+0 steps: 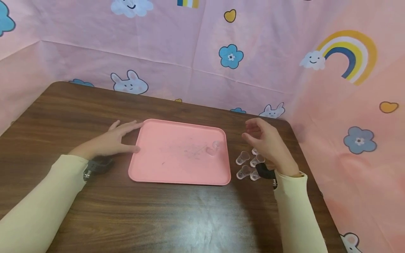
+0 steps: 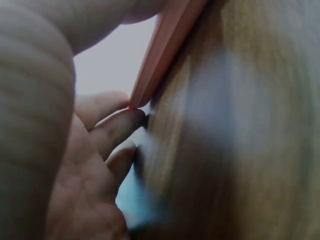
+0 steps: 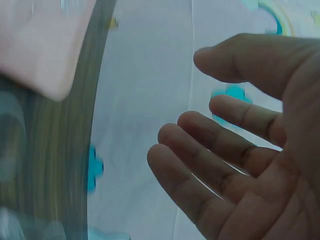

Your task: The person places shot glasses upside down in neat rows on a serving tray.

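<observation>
A pink tray (image 1: 167, 168) lies on the wooden table. My left hand (image 1: 109, 142) is at its left side, fingers extended, with thumb and fingertips right at the rim. In the left wrist view the fingertips (image 2: 132, 117) meet the outside of the tray wall (image 2: 165, 55). Near the tray's right side is a small clear plastic cup (image 1: 216, 144). My right hand (image 1: 269, 142) is raised over the table right of the tray, fingers loosely bent and holding nothing. Below it stand several clear plastic cups (image 1: 243, 158), some partly hidden by the hand and wrist.
The brown table (image 1: 152, 218) reaches to a patterned pink cloth (image 1: 177, 49) hanging behind it and along the right. A black wrist strap mount (image 1: 265, 171) on the right arm overlaps the cups in the head view.
</observation>
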Tool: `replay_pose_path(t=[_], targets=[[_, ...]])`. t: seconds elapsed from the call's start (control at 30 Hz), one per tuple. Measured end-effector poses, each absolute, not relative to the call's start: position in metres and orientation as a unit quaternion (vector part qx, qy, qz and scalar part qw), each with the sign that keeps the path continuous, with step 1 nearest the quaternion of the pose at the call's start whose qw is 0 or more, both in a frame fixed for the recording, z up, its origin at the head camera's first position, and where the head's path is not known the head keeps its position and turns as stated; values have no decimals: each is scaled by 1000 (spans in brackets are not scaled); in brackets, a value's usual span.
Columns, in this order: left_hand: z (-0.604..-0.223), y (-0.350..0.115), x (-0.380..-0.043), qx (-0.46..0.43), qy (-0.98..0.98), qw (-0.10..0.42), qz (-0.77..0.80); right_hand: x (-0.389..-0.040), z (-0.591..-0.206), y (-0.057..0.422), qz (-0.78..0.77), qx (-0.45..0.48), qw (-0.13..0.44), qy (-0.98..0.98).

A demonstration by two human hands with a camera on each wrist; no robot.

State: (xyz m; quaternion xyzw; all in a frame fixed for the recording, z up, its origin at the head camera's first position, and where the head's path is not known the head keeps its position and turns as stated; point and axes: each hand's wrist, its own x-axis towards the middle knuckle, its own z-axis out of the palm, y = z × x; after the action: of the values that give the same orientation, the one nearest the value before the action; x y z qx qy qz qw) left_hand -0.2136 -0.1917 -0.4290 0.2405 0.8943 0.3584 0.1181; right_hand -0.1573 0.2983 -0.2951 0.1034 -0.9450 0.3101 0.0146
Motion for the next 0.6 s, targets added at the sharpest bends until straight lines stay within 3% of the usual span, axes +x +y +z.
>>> replay_pose_path(t=[0.27, 0.6], targets=[[-429, -194, -216, 239, 894, 120, 359, -167, -294, 352, 225, 59, -34, -972], [-432, -198, -229, 247, 892, 121, 358, -166, -318, 370, 203, 35, -97, -974]])
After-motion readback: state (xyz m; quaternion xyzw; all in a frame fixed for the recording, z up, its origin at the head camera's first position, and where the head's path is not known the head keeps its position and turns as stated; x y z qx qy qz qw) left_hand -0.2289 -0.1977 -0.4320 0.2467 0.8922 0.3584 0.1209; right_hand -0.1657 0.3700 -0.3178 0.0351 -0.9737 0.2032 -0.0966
